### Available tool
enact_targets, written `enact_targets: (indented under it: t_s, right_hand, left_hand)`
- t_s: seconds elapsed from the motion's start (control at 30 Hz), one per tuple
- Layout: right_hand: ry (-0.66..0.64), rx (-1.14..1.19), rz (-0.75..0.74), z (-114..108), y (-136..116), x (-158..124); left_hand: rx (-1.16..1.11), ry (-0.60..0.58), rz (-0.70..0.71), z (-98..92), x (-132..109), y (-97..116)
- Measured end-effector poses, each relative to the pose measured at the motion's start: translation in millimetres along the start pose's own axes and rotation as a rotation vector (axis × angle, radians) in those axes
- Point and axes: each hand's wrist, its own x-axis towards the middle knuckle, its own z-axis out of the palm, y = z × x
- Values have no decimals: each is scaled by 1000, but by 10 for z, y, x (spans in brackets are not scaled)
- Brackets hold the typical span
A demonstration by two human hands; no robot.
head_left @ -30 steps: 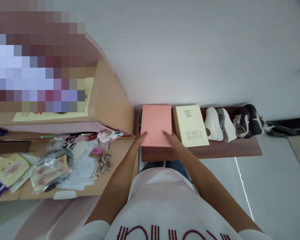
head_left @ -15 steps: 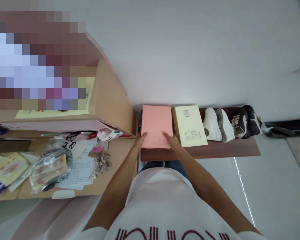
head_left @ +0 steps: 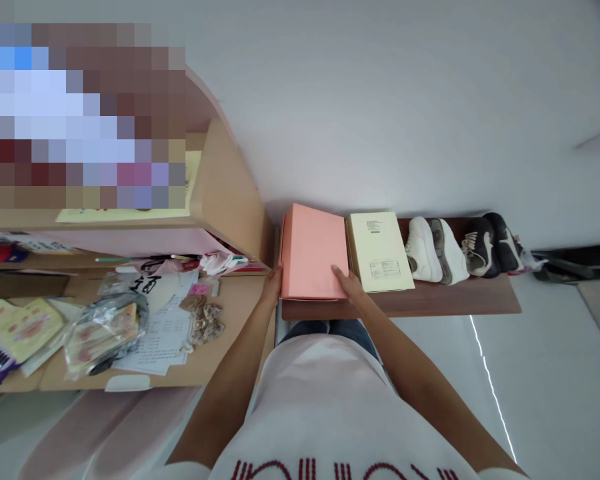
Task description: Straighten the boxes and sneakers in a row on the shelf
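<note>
A pink box (head_left: 313,250) rests at the left end of a low brown shelf (head_left: 430,303) against the wall. My left hand (head_left: 271,288) grips its near left corner and my right hand (head_left: 349,284) grips its near right edge. The box's lid side is tilted, with its left side raised. A pale yellow box (head_left: 379,250) lies right beside it, touching or nearly touching.
White sneakers (head_left: 434,250) and dark sneakers (head_left: 491,243) stand on the shelf to the right. A wooden desk (head_left: 235,313) on the left holds papers, a plastic bag (head_left: 103,330) and small items. A dark bag (head_left: 570,260) lies on the floor.
Both hands have shifted to the box's near corners and lifted it, so the pink box now tilts instead of lying flat. The view has also shifted a little.
</note>
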Motion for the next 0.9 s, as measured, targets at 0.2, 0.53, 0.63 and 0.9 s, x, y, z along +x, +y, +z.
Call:
enact_targets:
  t_s: [0.2, 0.53, 0.63, 0.9]
  right_hand:
    - [36, -61, -185, 71, -29, -76]
    - [-69, -100, -251, 379, -194, -343]
    - [-122, -6, -229, 449, -322, -440]
    - [-266, 197, -163, 475, -417, -608]
  left_hand:
    - [-156, -175, -90, -15, -198, 187]
    - [7, -53, 82, 124, -341, 348]
    - [46, -25, 147, 162, -364, 363]
    - [164, 30, 223, 203, -463, 294]
